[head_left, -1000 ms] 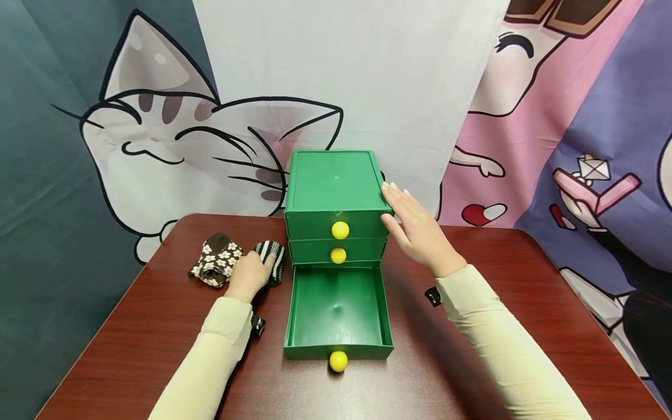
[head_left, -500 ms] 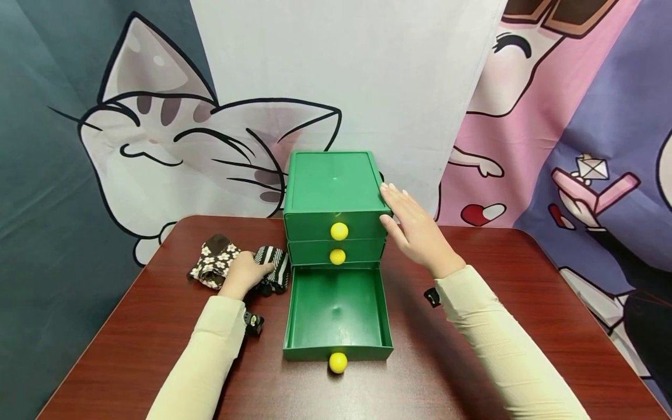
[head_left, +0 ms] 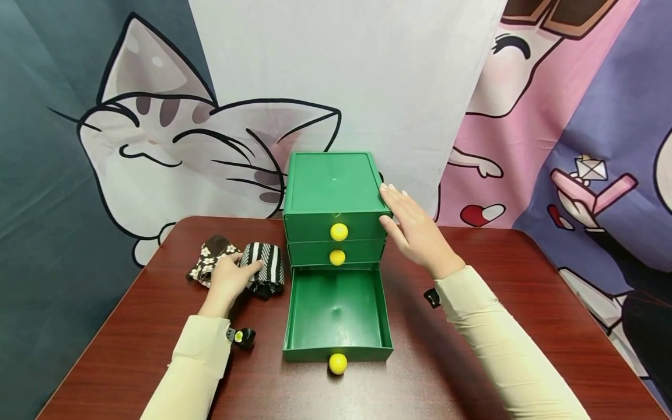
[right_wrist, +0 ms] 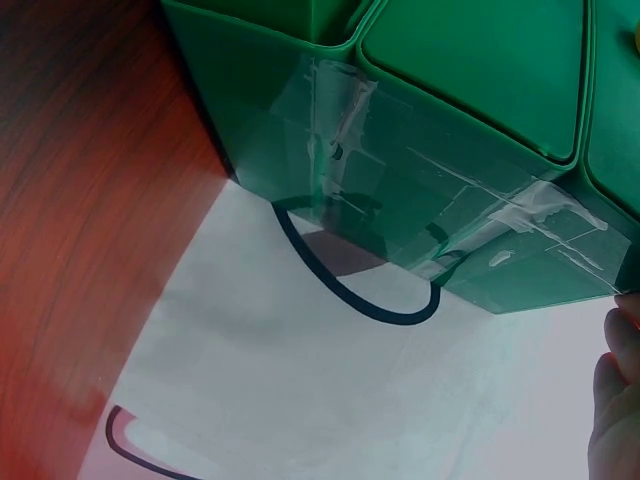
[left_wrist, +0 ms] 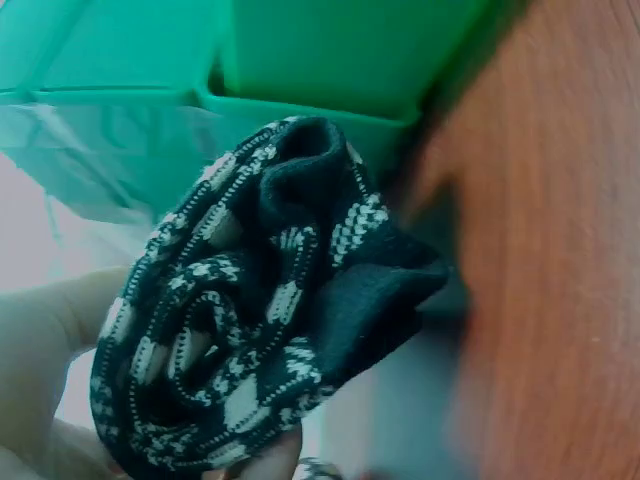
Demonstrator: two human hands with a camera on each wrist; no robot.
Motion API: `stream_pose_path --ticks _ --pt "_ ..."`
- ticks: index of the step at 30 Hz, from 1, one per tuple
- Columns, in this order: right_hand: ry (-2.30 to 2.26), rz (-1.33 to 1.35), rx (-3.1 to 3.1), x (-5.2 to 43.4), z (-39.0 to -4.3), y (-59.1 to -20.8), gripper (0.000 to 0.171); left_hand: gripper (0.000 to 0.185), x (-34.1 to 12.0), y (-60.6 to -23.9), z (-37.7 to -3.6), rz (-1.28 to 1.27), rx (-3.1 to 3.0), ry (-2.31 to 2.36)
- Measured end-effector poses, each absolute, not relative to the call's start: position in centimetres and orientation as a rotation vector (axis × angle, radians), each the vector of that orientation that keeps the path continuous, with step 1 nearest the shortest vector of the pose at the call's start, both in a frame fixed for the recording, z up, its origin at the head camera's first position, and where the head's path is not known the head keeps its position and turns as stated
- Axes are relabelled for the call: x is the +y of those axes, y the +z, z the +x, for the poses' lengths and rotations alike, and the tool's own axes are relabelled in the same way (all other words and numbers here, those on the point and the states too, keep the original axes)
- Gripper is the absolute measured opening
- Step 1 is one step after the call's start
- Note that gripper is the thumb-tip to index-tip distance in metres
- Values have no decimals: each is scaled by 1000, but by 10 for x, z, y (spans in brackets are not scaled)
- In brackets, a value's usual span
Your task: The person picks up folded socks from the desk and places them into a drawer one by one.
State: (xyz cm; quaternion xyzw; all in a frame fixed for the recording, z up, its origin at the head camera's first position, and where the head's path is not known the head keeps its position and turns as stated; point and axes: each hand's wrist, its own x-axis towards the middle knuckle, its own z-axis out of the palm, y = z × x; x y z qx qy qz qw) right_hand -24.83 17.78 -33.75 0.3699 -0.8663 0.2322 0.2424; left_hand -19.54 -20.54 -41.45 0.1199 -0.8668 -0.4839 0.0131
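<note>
My left hand (head_left: 227,280) grips a rolled black-and-white patterned sock (head_left: 269,265), left of the green drawer unit (head_left: 336,184). In the left wrist view the rolled sock (left_wrist: 225,330) shows its spiral end, with thumb and fingers on its sides. Right behind this hand lies a brown sock bundle with white flowers (head_left: 211,256), partly hidden by it. My right hand (head_left: 420,236) rests with extended fingers against the right side of the drawer unit. The bottom drawer (head_left: 338,318) is pulled out with nothing in it; the two drawers above are closed.
Yellow ball knobs (head_left: 339,232) stick out from the drawer fronts. The unit stands near the back of a reddish-brown table (head_left: 472,326), before a cartoon-printed cloth (head_left: 399,87). Clear tape (right_wrist: 340,120) covers parts of the unit's side in the right wrist view.
My left hand has lifted the striped sock roll a little and moved left with it, turning it toward the flowered bundle. The right hand has stayed on the drawer unit.
</note>
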Motion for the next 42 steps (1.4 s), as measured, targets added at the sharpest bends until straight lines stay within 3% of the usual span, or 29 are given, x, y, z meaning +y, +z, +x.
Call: stream_pose_path --ticks 4,10,16,21,29,42 --pt "632 1012 -2370 178 -248 -338 58 63 -207 -400 -182 372 -2625 -1605" --pt "641 1008 -2367 179 -248 -339 58 44 -199 -372 -162 289 -2486 -1819" --pt "647 1007 -2361 179 -249 -339 58 49 -182 -354 -144 120 -2430 -2000" --pt "649 1006 -2369 179 -248 -337 58 40 -161 -347 -134 -17 -2386 -2120" --pt "645 1005 -2380 179 -247 -336 58 31 -123 -361 -135 -75 -2426 -2177" --pt "626 1008 -2370 177 -249 -337 57 36 -71 -397 -139 -54 -2519 -2139"
